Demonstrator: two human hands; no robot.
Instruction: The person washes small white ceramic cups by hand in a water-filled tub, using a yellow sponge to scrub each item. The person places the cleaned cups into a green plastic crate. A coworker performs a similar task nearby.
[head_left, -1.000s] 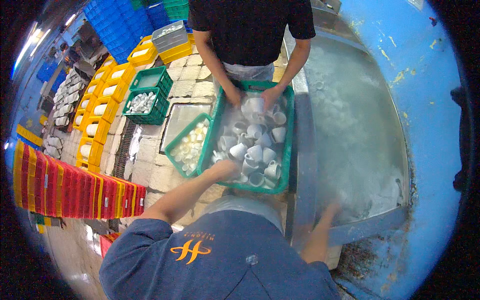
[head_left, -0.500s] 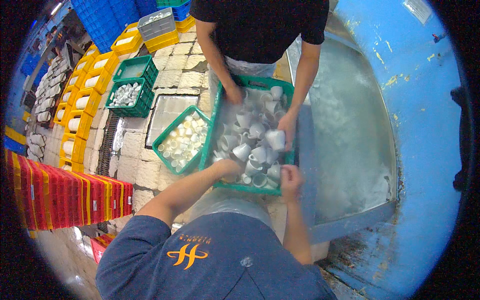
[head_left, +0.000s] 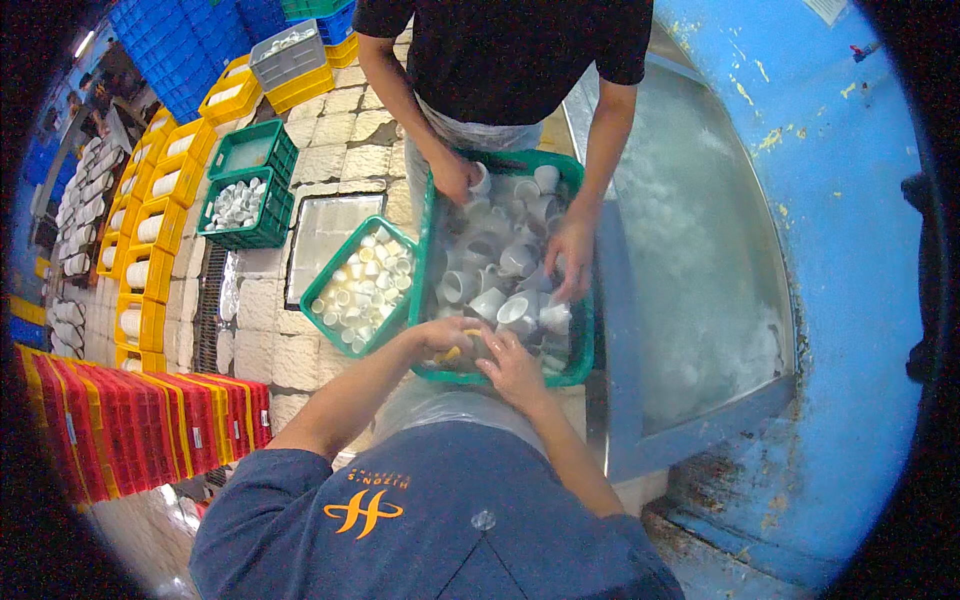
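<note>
A green crate [head_left: 500,379] full of white cups [head_left: 489,304] sits in front of me, its contents hazy with vapour. At its near left corner my left hand [head_left: 446,338] is closed on a small yellow piece [head_left: 450,354] that looks like a sponge. My right hand [head_left: 513,364] meets it there, fingers bent and pressed in toward the left hand; what lies between them is hidden. Across the crate, a co-worker's hand [head_left: 455,178] touches a cup at the far left corner. The co-worker's other hand [head_left: 573,255] hangs over the cups on the right, fingers spread.
Left of the crate stands a smaller green crate [head_left: 316,312] of cups with yellowish liquid. A steaming water tank [head_left: 690,260] lies to the right. Stacked green crates [head_left: 262,222], yellow crates [head_left: 143,282] and a red stack [head_left: 150,420] line the left side.
My right hand has moved left from the crate's right side to meet my left hand. The co-worker's right-side hand has let go of a cup and opened.
</note>
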